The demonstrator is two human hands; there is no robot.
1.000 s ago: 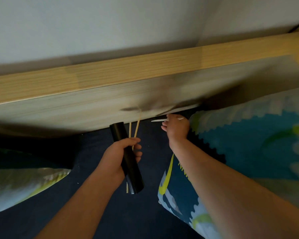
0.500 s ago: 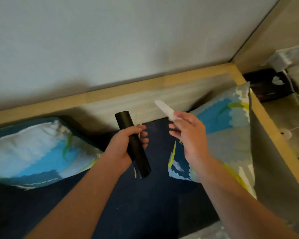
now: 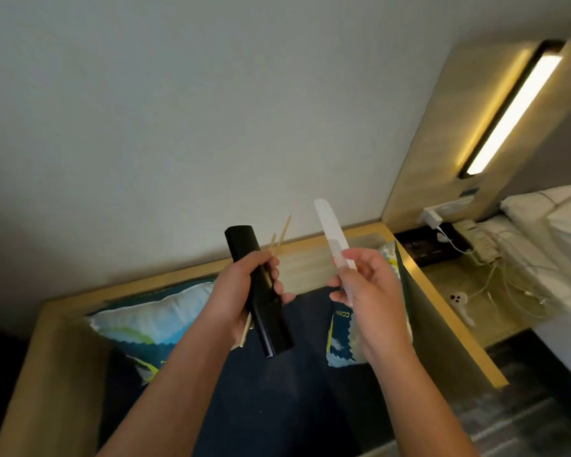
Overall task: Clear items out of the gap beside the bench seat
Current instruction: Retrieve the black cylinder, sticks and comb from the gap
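A plain pale wall [image 3: 185, 120] rises behind the wooden bench frame [image 3: 442, 301], which holds a dark blue seat [image 3: 277, 407] and patterned cushions [image 3: 145, 328]. At the right, a lit strip lamp [image 3: 515, 110] glows in a wooden panel above a white bed [image 3: 554, 222].

Tube [image 3: 259, 291] left of comb [image 3: 335, 245]

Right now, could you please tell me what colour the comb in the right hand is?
The thin plastic comb is translucent white, clearest in the head view.
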